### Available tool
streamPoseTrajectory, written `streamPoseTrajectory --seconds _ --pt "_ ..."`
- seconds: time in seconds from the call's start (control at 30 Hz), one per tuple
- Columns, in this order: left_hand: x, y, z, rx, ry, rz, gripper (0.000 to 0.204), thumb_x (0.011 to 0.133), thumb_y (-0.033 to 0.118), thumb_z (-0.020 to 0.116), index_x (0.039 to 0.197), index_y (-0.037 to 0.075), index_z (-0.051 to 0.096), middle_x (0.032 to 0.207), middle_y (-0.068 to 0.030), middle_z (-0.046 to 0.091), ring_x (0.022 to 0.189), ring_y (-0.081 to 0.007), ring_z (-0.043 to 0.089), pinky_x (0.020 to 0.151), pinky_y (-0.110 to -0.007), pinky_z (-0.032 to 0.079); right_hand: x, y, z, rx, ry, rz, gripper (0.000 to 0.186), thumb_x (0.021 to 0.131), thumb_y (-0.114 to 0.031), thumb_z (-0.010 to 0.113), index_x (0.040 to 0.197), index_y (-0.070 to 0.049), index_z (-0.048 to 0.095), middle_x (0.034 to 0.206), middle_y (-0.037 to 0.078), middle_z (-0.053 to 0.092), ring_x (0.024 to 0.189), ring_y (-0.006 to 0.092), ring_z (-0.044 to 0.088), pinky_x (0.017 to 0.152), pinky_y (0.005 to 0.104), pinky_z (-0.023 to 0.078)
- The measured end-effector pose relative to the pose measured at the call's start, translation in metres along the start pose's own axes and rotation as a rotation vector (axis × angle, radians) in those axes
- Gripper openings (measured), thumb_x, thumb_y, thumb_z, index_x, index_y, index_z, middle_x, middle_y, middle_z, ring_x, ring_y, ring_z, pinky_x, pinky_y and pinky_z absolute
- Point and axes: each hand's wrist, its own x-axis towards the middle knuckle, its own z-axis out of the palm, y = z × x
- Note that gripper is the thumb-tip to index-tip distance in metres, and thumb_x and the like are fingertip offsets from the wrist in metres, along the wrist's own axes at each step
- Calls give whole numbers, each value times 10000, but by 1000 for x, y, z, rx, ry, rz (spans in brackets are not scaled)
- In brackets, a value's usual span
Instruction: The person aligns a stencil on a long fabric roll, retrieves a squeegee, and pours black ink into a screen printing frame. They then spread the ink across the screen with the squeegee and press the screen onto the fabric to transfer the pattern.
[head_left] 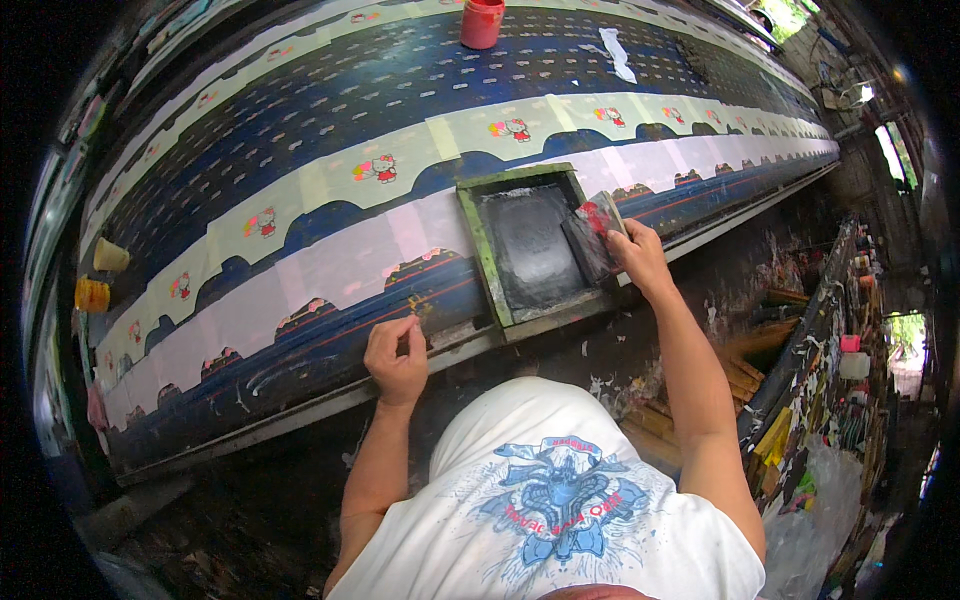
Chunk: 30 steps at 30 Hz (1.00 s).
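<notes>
at the far left a yellow container [92, 294] sits by the edge of the long dark-blue worktop [300, 365], with a cream cup [110, 255] just beside it; from there a pale yellow-green strip [450, 135] printed with small cartoon figures in red runs along the surface toward the upper right, and a pale pink strip [350, 245] lies nearer the person, its scalloped edge marked with dark patterned patches; of the two hands, the left hand [397, 360] hangs near the front edge of the worktop, curled, with thumb and fingertips brought together; whether they pinch anything cannot be told; to its right a green-edged frame [480, 250] lies over the pink strip and the front edge, its dark mesh smeared grey; farther back stands a red tub [482, 23]; below the frame is the person's white shirt [460, 480], with a blue print; a dark squeegee [590, 240] with red smears is at the right side of the frame, tilted; a crumpled white scrap [618, 55] lies farther back; the right hand [640, 255] is closed on the squeegee's outer edge; at the lower right hangs clear plastic sheeting [825, 500], below a small pink container [850, 343].
</notes>
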Motion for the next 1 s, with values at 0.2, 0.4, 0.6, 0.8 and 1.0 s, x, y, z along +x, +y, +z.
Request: streamPoseTrajectory --seconds 0.2,0.4,0.6,0.8,1.0 --pt "-2 -2 0 -96 67 -192 121 1016 -34 807 1126 14 819 1037 -114 838 885 -184 778 785 -337 626 -4 5 0 -137 3 -78 331 1120 -244 717 1242 59 772 989 64 782 879 153 676 830 363 563" --pt "9 61 16 -67 -22 24 142 995 -73 781 1112 5 797 1064 -128 836 890 -213 779 781 -324 627 -3 40 -12 97 -6 -112 460 1147 -284 722 1498 14 722 1169 87 804 944 157 709 857 346 586" --pt "-6 115 74 -81 -153 189 256 926 -93 794 1164 2 798 1126 -168 832 975 -341 791 888 -411 632 -17 65 -59 336 -37 -20 402 1129 -240 725 1439 13 759 1004 76 802 817 119 701 753 326 575" --pt "37 187 173 76 -445 363 610 873 -69 784 1462 87 758 1641 -220 612 1475 -462 584 1228 -536 474 -52 150 -98 274 -14 -47 311 1081 -142 754 1354 -3 808 973 72 808 830 141 721 771 329 585" --pt "104 182 248 516 -850 809 597 906 -41 755 1441 225 759 1765 -169 506 1629 -455 469 1291 -580 440 -80 161 -109 180 41 -240 264 1061 -66 743 1310 -8 809 1069 134 813 863 208 748 782 350 595"
